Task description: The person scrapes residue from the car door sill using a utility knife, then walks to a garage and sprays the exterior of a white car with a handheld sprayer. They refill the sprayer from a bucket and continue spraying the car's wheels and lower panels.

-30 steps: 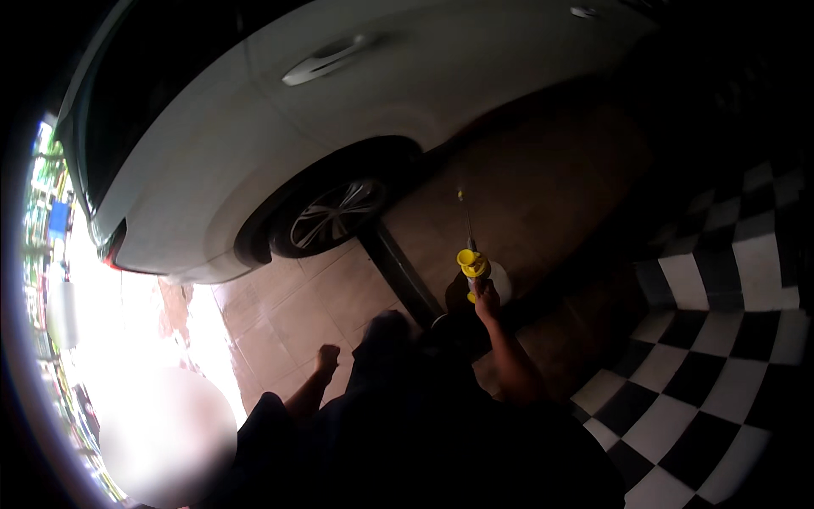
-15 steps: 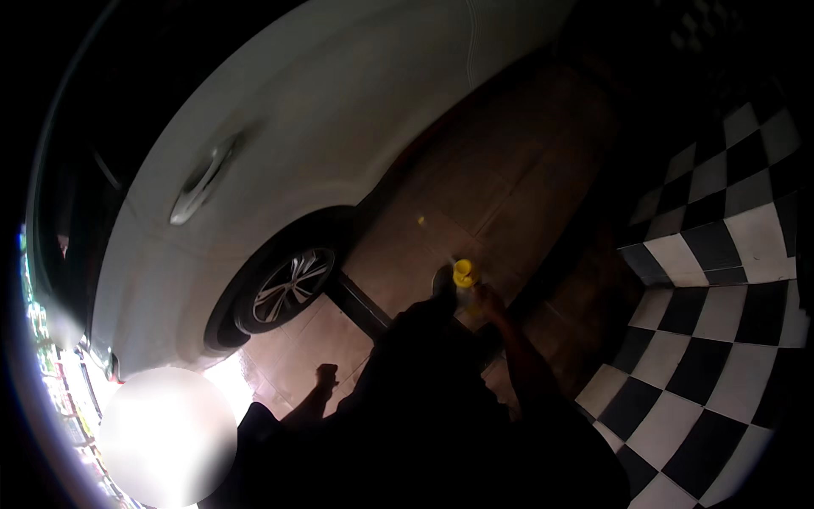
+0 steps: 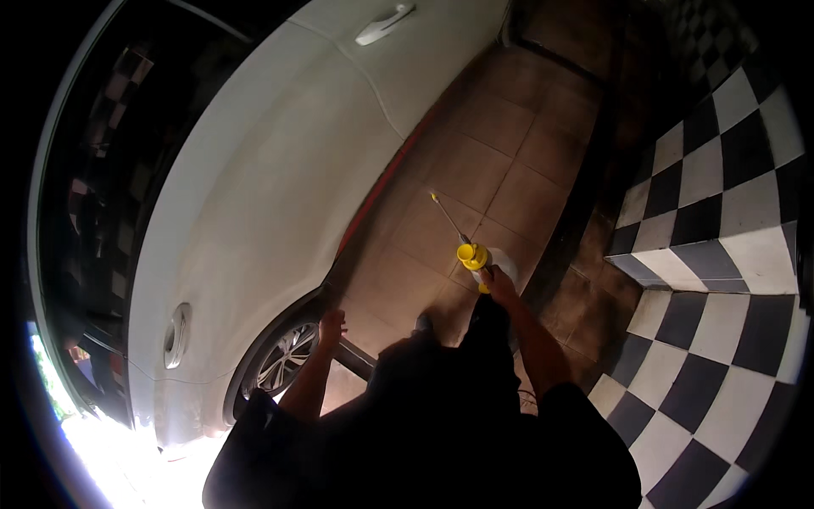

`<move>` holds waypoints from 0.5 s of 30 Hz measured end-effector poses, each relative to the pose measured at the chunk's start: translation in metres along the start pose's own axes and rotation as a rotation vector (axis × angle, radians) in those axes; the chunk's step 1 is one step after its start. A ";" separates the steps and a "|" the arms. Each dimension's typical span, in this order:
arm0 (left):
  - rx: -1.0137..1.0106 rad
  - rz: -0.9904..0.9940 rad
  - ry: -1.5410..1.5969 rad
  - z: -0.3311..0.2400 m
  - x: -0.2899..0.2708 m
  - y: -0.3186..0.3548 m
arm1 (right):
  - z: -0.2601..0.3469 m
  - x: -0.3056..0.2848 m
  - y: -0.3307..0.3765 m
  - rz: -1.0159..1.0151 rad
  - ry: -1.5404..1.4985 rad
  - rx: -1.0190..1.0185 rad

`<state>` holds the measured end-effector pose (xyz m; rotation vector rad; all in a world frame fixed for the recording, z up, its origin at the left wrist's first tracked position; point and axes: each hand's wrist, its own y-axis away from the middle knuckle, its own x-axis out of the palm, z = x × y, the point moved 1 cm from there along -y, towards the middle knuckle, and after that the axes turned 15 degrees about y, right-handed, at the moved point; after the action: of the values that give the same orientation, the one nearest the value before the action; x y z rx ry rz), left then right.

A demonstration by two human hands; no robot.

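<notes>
My right hand point(image 3: 498, 284) is closed round the handle of a pump sprayer point(image 3: 473, 256). It has a yellow funnel-shaped top, a pale tank partly hidden under my hand, and a thin wand with a yellow tip pointing forward and left. The sprayer hangs over the tiled floor, in front of my legs. My left hand point(image 3: 332, 326) is empty, its fingers loosely curled and a little apart. In the picture it lies beside the wheel point(image 3: 284, 360) of the white car point(image 3: 246, 195), and I cannot tell whether it touches anything.
The car fills my left side, with a door handle point(image 3: 176, 336) near me and another handle point(image 3: 386, 24) farther ahead. Brown floor tiles point(image 3: 475, 161) run between the car and a dark strip. On my right stands a black-and-white checkered stepped wall point(image 3: 708, 339). Bright light enters behind at lower left.
My view has moved forward along the car, and the scene is brighter. More of the sprayer's wand shows. My left hand has risen in the picture to beside the wheel, its fingers looser.
</notes>
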<state>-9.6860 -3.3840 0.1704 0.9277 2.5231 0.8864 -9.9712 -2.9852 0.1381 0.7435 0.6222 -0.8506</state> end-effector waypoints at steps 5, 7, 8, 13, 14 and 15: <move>-0.161 -0.099 0.019 -0.037 0.098 -0.009 | -0.051 -0.064 -0.097 0.130 0.062 -0.080; -0.235 -0.101 -0.132 -0.047 0.144 0.000 | -0.065 -0.097 -0.126 0.045 -0.088 0.076; -0.220 -0.099 -0.135 -0.049 0.159 0.000 | -0.072 -0.113 -0.143 0.003 -0.162 0.152; -0.309 -0.125 -0.136 -0.062 0.238 -0.009 | -0.106 -0.198 -0.234 0.061 0.104 -0.056; -0.307 -0.130 -0.162 -0.063 0.253 -0.015 | -0.113 -0.215 -0.256 0.121 0.186 -0.130; -0.336 -0.153 -0.167 -0.065 0.267 -0.023 | -0.119 -0.229 -0.278 0.120 0.158 -0.090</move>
<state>-9.9261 -3.2488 0.1856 0.6624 2.1818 1.0910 -10.3443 -2.9171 0.1465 0.7630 0.7444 -0.6535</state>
